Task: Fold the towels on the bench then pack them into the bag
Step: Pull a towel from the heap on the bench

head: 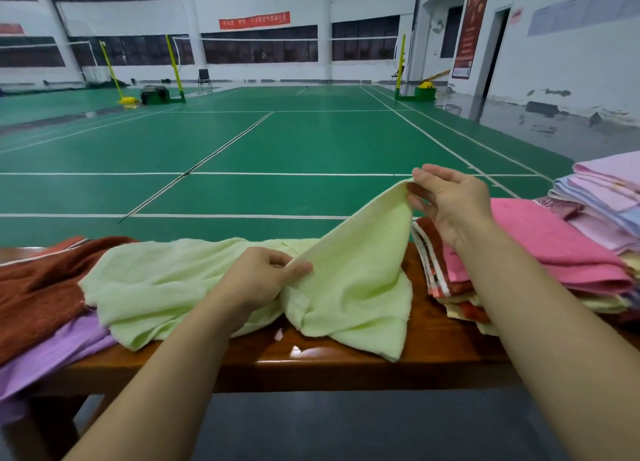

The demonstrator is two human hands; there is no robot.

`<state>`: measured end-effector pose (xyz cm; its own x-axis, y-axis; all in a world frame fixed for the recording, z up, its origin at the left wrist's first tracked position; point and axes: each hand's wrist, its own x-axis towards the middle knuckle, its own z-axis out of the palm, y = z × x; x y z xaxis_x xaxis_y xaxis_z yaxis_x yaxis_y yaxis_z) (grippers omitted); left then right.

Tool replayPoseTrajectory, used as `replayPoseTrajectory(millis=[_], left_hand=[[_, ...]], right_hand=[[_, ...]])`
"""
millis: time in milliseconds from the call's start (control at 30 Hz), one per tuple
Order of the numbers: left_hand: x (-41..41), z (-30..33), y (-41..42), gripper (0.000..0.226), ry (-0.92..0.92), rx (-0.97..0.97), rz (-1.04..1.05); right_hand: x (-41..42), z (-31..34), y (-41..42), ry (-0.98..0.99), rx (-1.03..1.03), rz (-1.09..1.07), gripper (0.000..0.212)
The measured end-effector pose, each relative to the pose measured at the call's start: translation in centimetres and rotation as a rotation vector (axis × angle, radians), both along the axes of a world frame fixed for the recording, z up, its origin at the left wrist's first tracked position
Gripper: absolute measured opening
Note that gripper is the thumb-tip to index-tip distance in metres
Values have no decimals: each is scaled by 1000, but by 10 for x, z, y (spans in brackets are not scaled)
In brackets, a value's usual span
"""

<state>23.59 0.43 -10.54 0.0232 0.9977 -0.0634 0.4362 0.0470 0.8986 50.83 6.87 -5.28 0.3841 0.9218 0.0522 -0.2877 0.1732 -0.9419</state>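
Observation:
A pale green towel (346,287) lies crumpled across the middle of the wooden bench (346,360). My right hand (450,200) pinches one corner of it and holds that corner up above the bench. My left hand (263,280) grips the towel's edge lower down, near the bench top. The cloth hangs in a slope between the two hands. No bag is in view.
A rust-brown towel (38,287) and a purple towel (52,353) lie unfolded on the bench's left end. At the right sits a stack of towels with a pink one (554,245) on top and lilac ones (602,197) behind. Green court floor lies beyond the bench.

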Motion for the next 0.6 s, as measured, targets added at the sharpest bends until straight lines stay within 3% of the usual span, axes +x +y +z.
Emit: replayPoseTrajectory(millis=[100, 200, 300, 400, 600], left_hand=[[10, 4, -5, 33, -168, -43, -36], [31, 12, -18, 39, -513, -242, -114], [63, 12, -30, 48, -673, -392, -250], [98, 7, -37, 50, -801, -420, -321], [138, 2, -42, 66, -1168, -533, -508]], right_hand=[[-5, 0, 0, -15, 8, -48, 41], [-5, -1, 2, -21, 14, -100, 56], [-7, 0, 0, -126, 59, -175, 87], [-8, -2, 1, -248, 108, -205, 121], [4, 10, -11, -510, 169, -297, 126]])
